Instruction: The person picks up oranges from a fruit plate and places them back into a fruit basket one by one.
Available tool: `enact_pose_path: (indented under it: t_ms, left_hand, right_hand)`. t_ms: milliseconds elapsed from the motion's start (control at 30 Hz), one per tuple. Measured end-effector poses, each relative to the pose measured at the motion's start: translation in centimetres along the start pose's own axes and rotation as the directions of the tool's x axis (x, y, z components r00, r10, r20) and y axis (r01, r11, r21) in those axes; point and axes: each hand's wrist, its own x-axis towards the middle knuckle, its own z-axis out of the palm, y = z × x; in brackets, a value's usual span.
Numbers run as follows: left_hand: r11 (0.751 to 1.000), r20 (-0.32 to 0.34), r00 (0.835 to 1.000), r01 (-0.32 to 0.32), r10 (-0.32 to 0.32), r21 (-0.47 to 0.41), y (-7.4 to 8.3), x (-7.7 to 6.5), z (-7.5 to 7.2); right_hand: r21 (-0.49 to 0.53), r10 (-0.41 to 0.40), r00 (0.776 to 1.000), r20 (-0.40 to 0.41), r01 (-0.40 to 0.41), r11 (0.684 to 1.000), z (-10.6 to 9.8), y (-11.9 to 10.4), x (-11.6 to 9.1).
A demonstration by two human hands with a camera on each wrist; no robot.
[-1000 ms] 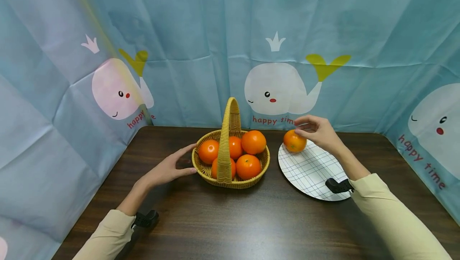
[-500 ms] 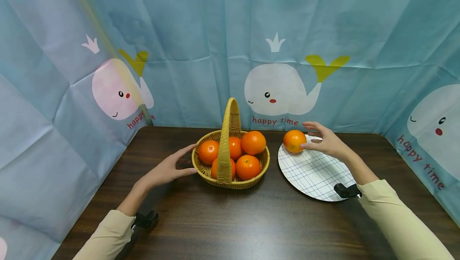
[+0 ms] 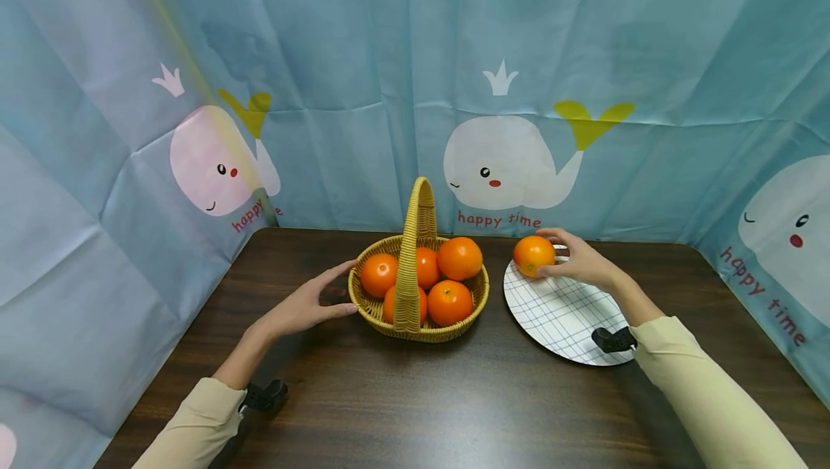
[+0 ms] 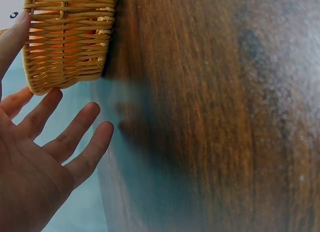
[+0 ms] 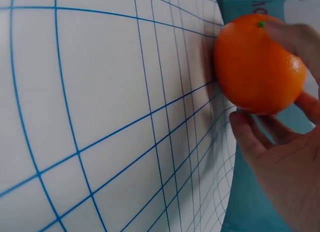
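Note:
A yellow wicker basket (image 3: 428, 335) with a tall handle holds several oranges (image 3: 450, 302). My left hand (image 3: 300, 309) touches the basket's left end, thumb and fingers spread. In the left wrist view those fingers are apart and nearly straight, with fingertips at the wicker wall (image 4: 70, 52). At the far left part of a round white plate (image 3: 560, 314) with blue grid lines sits a single orange (image 3: 532, 256). My right hand (image 3: 583, 266) holds this orange from its right side. In the right wrist view the thumb lies by its green stem mark and the other fingers curl behind it.
Everything stands on a dark brown wooden table (image 3: 415, 397). A light blue curtain (image 3: 337, 159) printed with white whales hangs right behind the table's back edge and along both sides. Each wrist wears a black camera mount.
My right hand first drew back to the right from the orange on the plate, then came back in and closed round it. The left hand has stayed at the basket.

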Motion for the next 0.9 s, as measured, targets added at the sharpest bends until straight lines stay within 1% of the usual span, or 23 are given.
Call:
enact_pose_path:
  t_ms: [167, 600, 767, 900]
  left_hand:
    - [1.000, -0.002, 1.000, 0.002, -0.002, 0.007, -0.3, 0.1, 0.0]
    - [1.000, -0.003, 1.000, -0.002, 0.002, 0.006, -0.1, 0.0, -0.1]
    - [1.000, -0.002, 1.000, 0.007, -0.007, 0.008, 0.1, 0.0, 0.0]
    - [1.000, -0.004, 1.000, 0.014, -0.014, 0.011, 0.2, -0.1, 0.0]
  right_hand:
    - [-0.053, 0.002, 0.999, -0.032, -0.004, 0.999, 0.0, 0.0, 0.3]
    - [-0.072, -0.014, 0.998, -0.066, 0.010, 0.997, -0.1, 0.0, -0.3]
    - [-0.061, -0.043, 0.996, -0.077, 0.039, 0.997, 0.0, -0.4, -0.6]
    - [-0.050, -0.084, 0.993, -0.086, 0.080, 0.996, 0.2, -0.8, -0.9]
